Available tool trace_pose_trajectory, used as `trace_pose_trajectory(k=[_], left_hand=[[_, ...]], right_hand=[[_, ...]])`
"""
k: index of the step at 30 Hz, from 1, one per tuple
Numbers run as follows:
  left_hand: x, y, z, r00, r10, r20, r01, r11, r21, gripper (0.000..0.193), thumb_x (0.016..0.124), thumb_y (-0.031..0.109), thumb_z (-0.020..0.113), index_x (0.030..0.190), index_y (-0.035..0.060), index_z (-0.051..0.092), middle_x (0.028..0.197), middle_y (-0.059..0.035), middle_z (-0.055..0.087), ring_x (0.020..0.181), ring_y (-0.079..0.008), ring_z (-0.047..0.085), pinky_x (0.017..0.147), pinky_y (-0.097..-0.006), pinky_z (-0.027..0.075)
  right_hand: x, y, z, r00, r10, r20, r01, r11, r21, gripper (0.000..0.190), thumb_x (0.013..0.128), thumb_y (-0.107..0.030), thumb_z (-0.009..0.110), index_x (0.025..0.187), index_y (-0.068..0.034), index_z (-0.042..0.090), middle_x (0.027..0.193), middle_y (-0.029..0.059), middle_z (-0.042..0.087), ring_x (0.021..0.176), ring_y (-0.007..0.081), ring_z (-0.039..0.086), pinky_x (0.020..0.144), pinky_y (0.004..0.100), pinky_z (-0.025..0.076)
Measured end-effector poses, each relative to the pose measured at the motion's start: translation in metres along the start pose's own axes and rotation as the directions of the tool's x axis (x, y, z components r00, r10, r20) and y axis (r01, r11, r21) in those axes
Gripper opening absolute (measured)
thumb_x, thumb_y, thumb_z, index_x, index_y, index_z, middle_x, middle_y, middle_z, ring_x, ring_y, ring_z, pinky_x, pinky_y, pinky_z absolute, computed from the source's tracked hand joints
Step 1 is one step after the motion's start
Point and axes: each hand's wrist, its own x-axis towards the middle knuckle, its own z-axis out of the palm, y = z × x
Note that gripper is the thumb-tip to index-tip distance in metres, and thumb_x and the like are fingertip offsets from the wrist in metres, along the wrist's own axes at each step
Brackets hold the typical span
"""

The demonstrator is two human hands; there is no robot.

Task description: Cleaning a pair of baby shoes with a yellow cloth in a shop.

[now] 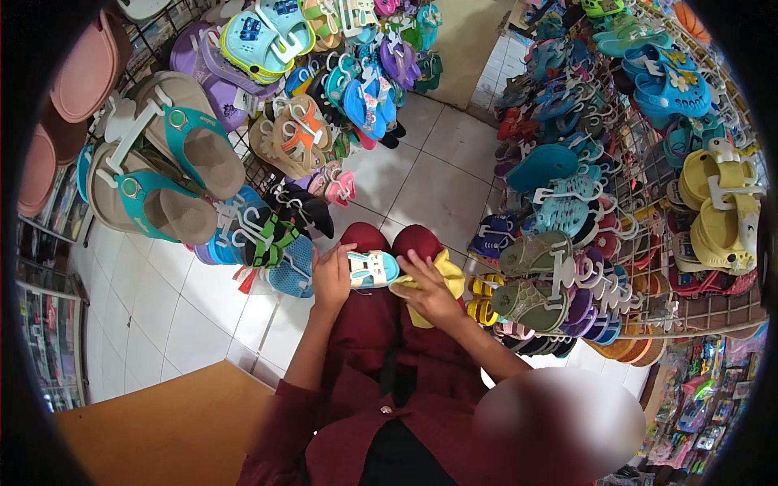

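Note:
A small light blue and cream child's sandal [375, 269] with an animal face on its strap lies across my lap, between my hands. My left hand [332, 276] holds its left end, with the fingers curled around it. My right hand [428, 291] has its fingers spread over a yellow cloth [448, 274] on my right thigh, near the sandal's other end; the cloth is partly hidden under the hand.
Wire racks hung with sandals rise on both sides, with beige and teal sandals [197, 143] at left and olive sandals [529, 307] close at right. White floor tiles [422, 176] run between them. A wooden board [164, 425] stands at lower left.

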Motion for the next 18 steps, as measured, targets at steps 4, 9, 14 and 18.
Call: trace_pose_trajectory(k=[4, 9, 14, 18], left_hand=[[-0.001, -0.001, -0.001, 1.000, -0.024, 0.013, 0.026, 0.994, -0.107, 0.034, 0.092, 0.017, 0.031, 0.094, 0.0033, 0.062, 0.095, -0.0140, 0.063, 0.099, -0.0322, 0.056, 0.100, -0.0516, 0.023], [-0.004, 0.004, 0.005, 0.997, 0.054, -0.054, -0.057, 0.996, -0.065, 0.032, 0.091, 0.016, 0.033, 0.091, 0.0026, 0.062, 0.093, -0.0134, 0.064, 0.098, -0.0319, 0.056, 0.099, -0.0517, 0.026], [-0.004, 0.009, 0.004, 0.990, 0.107, -0.096, -0.102, 0.993, 0.055, 0.028, 0.090, 0.013, 0.036, 0.087, 0.0030, 0.062, 0.091, -0.0125, 0.064, 0.099, -0.0310, 0.056, 0.101, -0.0510, 0.022], [-0.004, 0.005, 0.004, 0.990, 0.107, -0.091, -0.102, 0.993, 0.058, 0.027, 0.089, 0.013, 0.037, 0.087, 0.0030, 0.062, 0.090, -0.0123, 0.064, 0.099, -0.0310, 0.056, 0.102, -0.0508, 0.020]], right_hand=[[0.004, 0.006, 0.001, 0.969, 0.223, -0.102, -0.183, 0.934, 0.306, 0.024, 0.073, -0.005, 0.064, 0.096, -0.011, 0.066, 0.131, 0.0132, 0.041, 0.126, 0.0343, 0.033, 0.100, 0.0429, 0.033], [0.030, 0.004, 0.001, 0.888, 0.417, -0.195, -0.318, 0.862, 0.395, 0.018, 0.074, -0.004, 0.065, 0.092, -0.006, 0.066, 0.119, 0.0177, 0.048, 0.112, 0.0344, 0.046, 0.091, 0.0377, 0.039], [0.021, 0.010, 0.015, 0.978, 0.203, -0.036, -0.199, 0.974, 0.108, 0.024, 0.073, -0.004, 0.066, 0.096, -0.007, 0.064, 0.117, 0.0173, 0.047, 0.114, 0.0348, 0.043, 0.094, 0.0395, 0.038], [0.012, 0.018, -0.008, 0.969, 0.155, 0.191, -0.205, 0.936, 0.285, 0.021, 0.074, -0.006, 0.065, 0.096, -0.007, 0.064, 0.116, 0.0180, 0.048, 0.113, 0.0341, 0.044, 0.093, 0.0387, 0.038]])
